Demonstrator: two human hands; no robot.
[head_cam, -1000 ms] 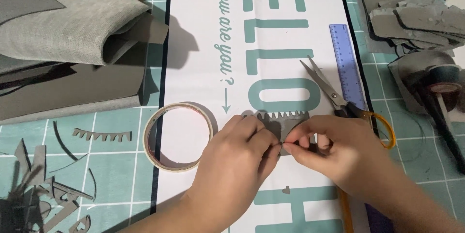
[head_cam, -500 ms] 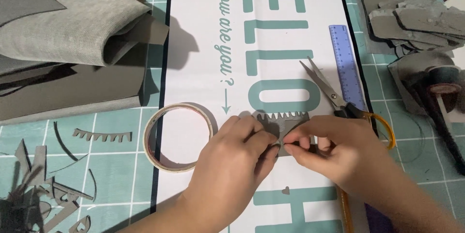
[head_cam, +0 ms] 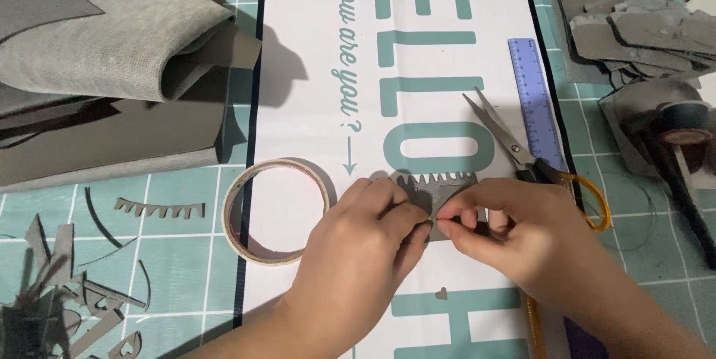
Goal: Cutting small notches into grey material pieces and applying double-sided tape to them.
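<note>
Grey toothed cutout (head_cam: 436, 189) pinched by left hand (head_cam: 365, 254) and right hand (head_cam: 514, 236) over the white banner (head_cam: 313, 113); tape roll (head_cam: 276, 210) just left; scissors (head_cam: 522, 154) right.

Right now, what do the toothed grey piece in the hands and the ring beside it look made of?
Toothed grey piece: thin matte felt or card, cleanly cut teeth. Ring: probably a tape roll, beige band, reddish inner edge.
</note>
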